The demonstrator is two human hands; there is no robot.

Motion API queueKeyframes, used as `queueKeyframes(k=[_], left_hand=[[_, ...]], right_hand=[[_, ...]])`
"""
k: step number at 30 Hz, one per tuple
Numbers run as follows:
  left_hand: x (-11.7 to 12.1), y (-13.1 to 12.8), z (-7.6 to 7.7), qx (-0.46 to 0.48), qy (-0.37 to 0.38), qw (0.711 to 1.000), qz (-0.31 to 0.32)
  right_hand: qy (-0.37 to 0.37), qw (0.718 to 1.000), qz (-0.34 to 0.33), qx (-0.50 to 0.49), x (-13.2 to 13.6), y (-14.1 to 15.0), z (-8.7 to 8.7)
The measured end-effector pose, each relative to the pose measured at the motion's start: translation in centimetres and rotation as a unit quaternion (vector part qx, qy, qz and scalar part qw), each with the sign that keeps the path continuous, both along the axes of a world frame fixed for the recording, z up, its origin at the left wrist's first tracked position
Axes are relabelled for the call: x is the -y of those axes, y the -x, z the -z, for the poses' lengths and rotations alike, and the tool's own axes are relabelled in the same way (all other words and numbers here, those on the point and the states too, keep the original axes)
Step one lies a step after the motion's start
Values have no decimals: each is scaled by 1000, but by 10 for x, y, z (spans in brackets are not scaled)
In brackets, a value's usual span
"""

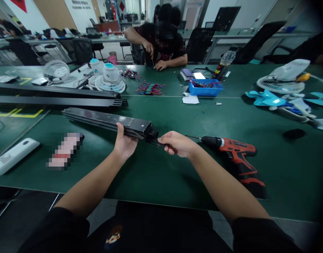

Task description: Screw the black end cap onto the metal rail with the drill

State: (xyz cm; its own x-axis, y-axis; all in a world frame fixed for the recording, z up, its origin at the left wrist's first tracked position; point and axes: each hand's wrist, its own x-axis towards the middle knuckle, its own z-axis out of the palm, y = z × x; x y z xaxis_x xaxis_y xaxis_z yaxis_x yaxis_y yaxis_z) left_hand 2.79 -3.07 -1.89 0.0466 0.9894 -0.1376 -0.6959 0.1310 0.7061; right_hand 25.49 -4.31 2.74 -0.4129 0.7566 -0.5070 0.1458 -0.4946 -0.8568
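My left hand (124, 143) grips a long black rectangular housing (108, 118) from below near its right end, thumb along the near side. The housing's left end slants away over the table. A dark round fitting (152, 134) sticks out of its right end. Beside that end, my right hand (176, 143) is closed, thumb against fingers, on a thin dark piece (161, 142) next to the fitting. What this piece is, and whether it is joined to the housing, I cannot tell. To the right lies an orange and black cordless drill (234, 149), its long bit pointing left.
Two long black profiles (93, 102) lie at the left. Nearer are a white casing (15, 156) and a blurred-out phone-like item (65, 151). Across the green table are fan parts (110, 80), wire bundles (150, 88), a blue bin (206, 88), blue fan blades (269, 99) and a co-worker (164, 42) using a screwdriver.
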Motion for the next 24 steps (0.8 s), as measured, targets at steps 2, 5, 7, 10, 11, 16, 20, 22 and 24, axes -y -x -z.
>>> queueKeyframes(k=[2,5,7,10,11,16,20,22,24], left_hand=[[-1,-1,-2,-19,-2,1000,0],[-4,-5,-3,-26,20,999,-23],[-4,-8,-4,-19,42,998,-33],[-2,-12,-8,3,67,997,-39],[-1,-12,-10,18,71,996,-41],[7,-11,-14,55,62,996,-35],[5,-12,-6,40,102,991,-72],[4,-13,-2,32,106,991,-75],[3,-13,0,30,111,991,-74]], right_hand=[[-21,999,-25,14,6,3,-2],[-79,996,-36,23,20,6,-4],[-139,985,-89,41,29,7,-5],[-249,945,-125,169,39,11,-5],[-265,936,-119,201,40,13,-4],[-274,935,-91,206,35,19,-1],[-287,920,-86,251,31,16,-5],[-318,883,-107,328,35,10,-11],[-365,834,-127,394,45,-3,-17]])
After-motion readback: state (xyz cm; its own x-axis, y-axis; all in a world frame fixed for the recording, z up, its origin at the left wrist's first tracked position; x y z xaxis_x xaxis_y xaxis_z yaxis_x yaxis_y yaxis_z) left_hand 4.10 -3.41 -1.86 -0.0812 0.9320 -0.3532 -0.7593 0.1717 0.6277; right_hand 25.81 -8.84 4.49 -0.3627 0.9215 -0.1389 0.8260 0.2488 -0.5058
